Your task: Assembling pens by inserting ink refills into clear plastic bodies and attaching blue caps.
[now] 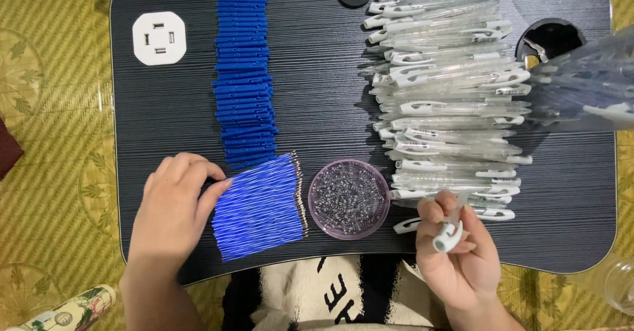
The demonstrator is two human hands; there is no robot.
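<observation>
My left hand [173, 205] rests on the dark lap tray [317, 93], its fingertips touching the left end of a bundle of blue ink refills [261, 205]. My right hand [456, 248] grips a clear pen barrel with a white clip [448, 235], held upright near the tray's front edge. Between the hands sits a round clear dish of small metal springs [348, 199]. A large pile of clear pen barrels [449, 86] lies behind my right hand.
A column of blue pen parts [244, 80] runs down the tray's left half. A white octagonal socket block [159, 37] lies at the far left corner. A clear bag of pens [588, 86] and a cup hole [549, 37] are at the right.
</observation>
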